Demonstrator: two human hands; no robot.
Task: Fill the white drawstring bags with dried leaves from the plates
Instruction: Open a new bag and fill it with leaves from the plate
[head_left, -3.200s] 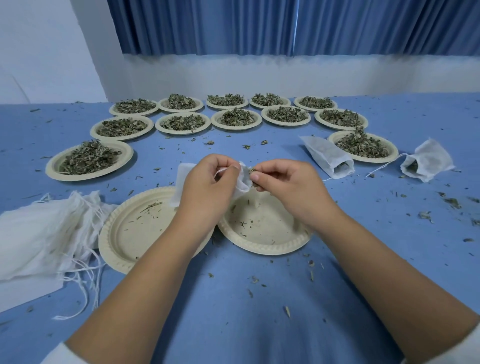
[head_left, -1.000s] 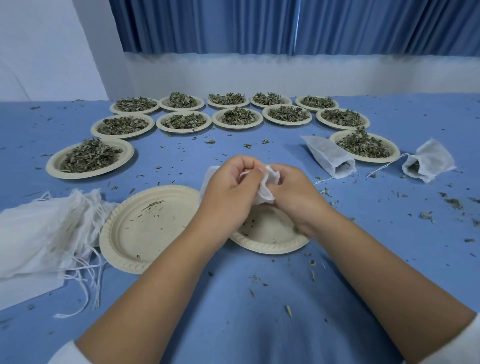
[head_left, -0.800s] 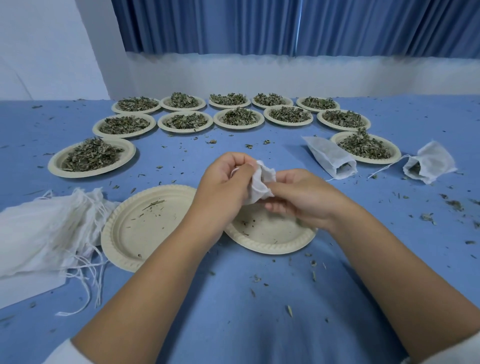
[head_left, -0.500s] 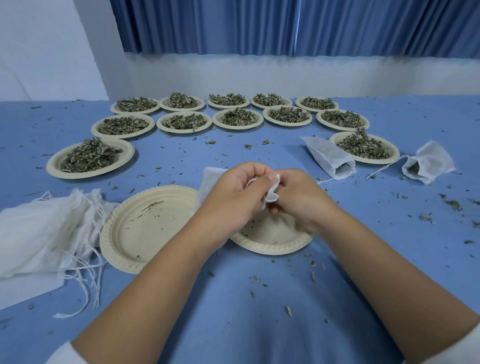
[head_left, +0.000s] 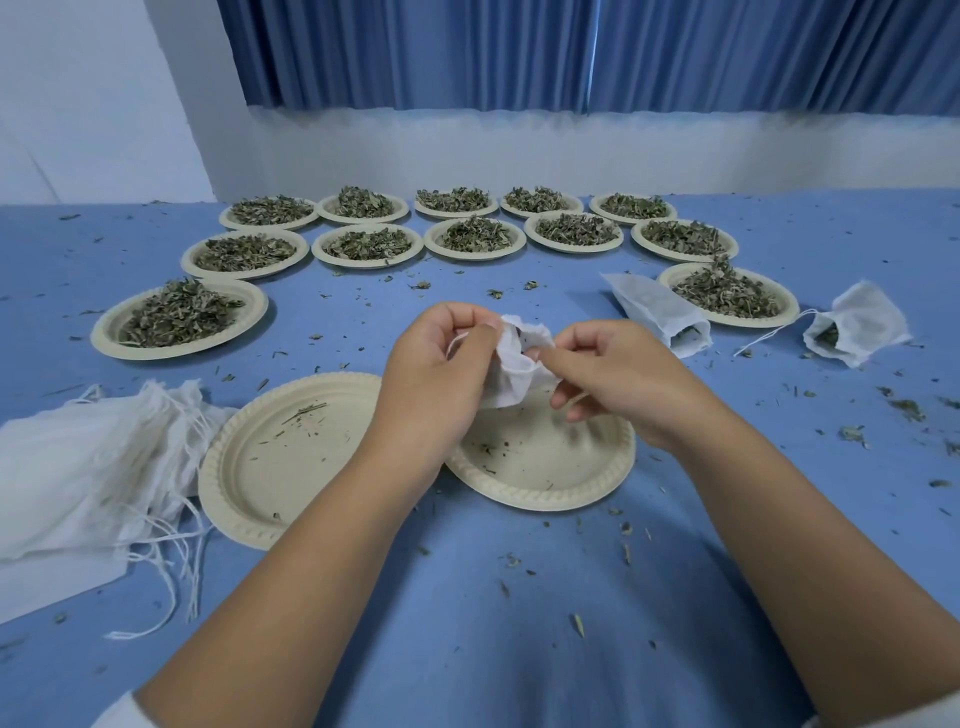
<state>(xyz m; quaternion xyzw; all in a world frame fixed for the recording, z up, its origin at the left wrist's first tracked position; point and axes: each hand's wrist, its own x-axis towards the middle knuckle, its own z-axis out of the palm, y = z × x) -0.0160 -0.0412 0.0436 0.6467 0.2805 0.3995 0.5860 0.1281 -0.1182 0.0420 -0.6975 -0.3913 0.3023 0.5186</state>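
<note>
A small white drawstring bag (head_left: 519, 371) hangs crumpled above a nearly bare paper plate (head_left: 540, 462), its mouth open with dark leaves showing inside. My left hand (head_left: 441, 369) grips the bag's left side and pinches its string. My right hand (head_left: 618, 374) pinches the bag's right edge with thumb and forefinger, the other fingers curled loosely. Several plates heaped with dried leaves (head_left: 179, 317) curve across the far table. A pile of flat white bags (head_left: 88, 467) lies at the left.
A second near-empty plate (head_left: 291, 457) sits beside the first. Two filled bags (head_left: 657, 312) (head_left: 854, 330) lie at the right next to a leaf plate (head_left: 727, 293). Leaf crumbs litter the blue tablecloth. A blue curtain hangs behind the table.
My hands have drawn slightly apart and the bag's mouth now shows open between them. Earlier both hands were pressed together around the bunched bag.
</note>
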